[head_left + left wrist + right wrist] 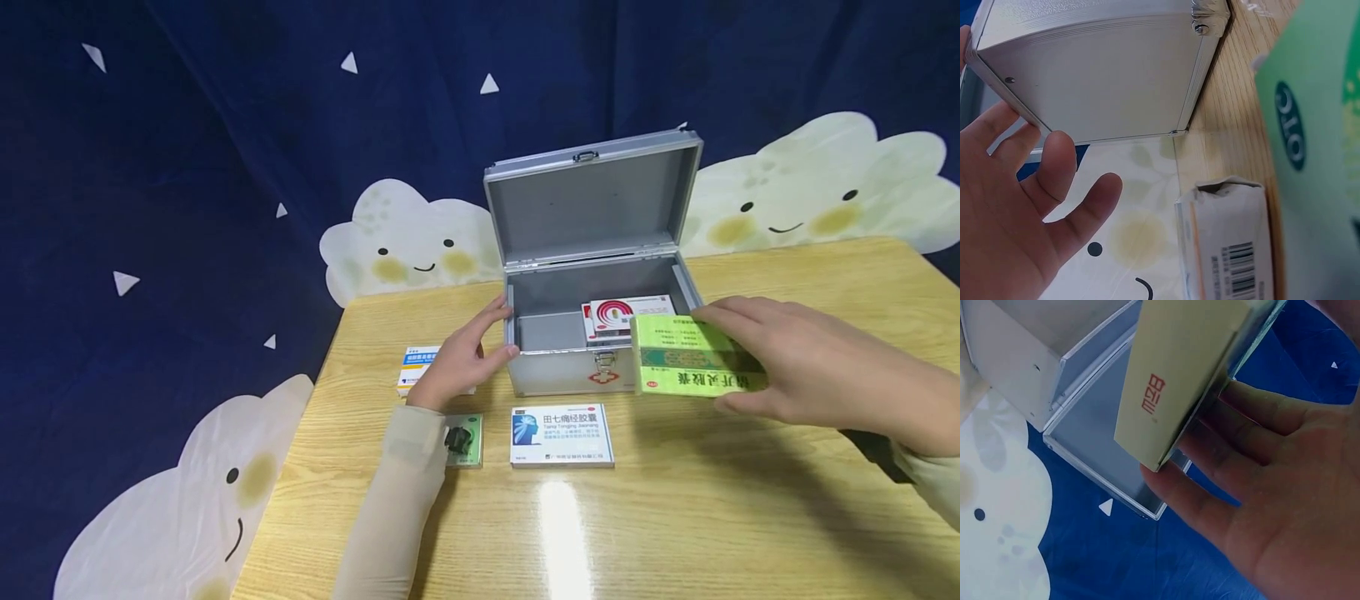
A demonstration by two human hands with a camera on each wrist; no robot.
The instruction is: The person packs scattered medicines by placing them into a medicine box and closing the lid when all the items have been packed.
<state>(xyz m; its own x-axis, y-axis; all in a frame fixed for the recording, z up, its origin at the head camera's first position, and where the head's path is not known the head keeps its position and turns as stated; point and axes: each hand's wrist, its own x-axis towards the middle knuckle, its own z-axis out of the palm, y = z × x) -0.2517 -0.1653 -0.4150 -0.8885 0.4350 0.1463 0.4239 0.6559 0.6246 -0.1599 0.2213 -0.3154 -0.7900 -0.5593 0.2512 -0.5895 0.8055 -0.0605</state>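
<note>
Lime box (686,333) is in your right hand, held up off the tabletop (675,517) over the case's near right corner; whether it touches the case, you cannot tell. From the left, the blue-and-white box (417,363) lies by the tabletop's left edge, near the far left corner, partly behind your left hand (463,358). Nearer you, the green box (471,454) lies flat, partly covered by your left sleeve (405,492). Your left hand has its fingers apart, touching the left rim of the case (547,382), with nothing lifted in it. Just in front of the case, the white box (562,437) lies flat, its printing facing up. The case stands toward the tabletop's far edge, its lid (592,204) raised and tilted back, and red-and-white boxes (637,310) sit inside at the right end. Your right hand (795,358) grips the lime box at its right end, thumb on the near side and fingers across the far side. You see its printing upside down.
</note>
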